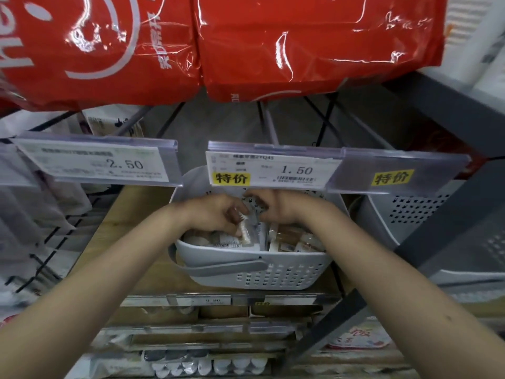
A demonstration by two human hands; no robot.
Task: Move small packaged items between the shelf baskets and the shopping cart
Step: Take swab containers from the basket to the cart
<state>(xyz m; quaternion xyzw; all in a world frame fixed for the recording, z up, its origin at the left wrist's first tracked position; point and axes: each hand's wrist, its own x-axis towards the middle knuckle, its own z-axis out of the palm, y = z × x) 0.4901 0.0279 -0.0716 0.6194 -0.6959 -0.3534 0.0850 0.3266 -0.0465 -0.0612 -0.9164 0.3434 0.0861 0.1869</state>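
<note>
A: Noting near shelf first: lower shelves (207,337) hold packaged stock; shopping cart not in view, so nothing can be logged as transferred.

B: Middle?

A: Grey basket (254,274) on the wooden shelf (131,214), full of small packets (289,242). Left hand (218,212) pinches one clear packet (247,228) just above the pile; right hand (276,207) has its fingers curled on the same packet's top edge.

B: Progress?

A: Judged early: one item in hand, many left.

B: Clearance?

A: Tight. Price tag strip (273,168) overhangs the hands; neighbouring basket (410,214) crowds right; red bags (246,45) far above. Open room lies toward the near side, over the basket's rim.
</note>
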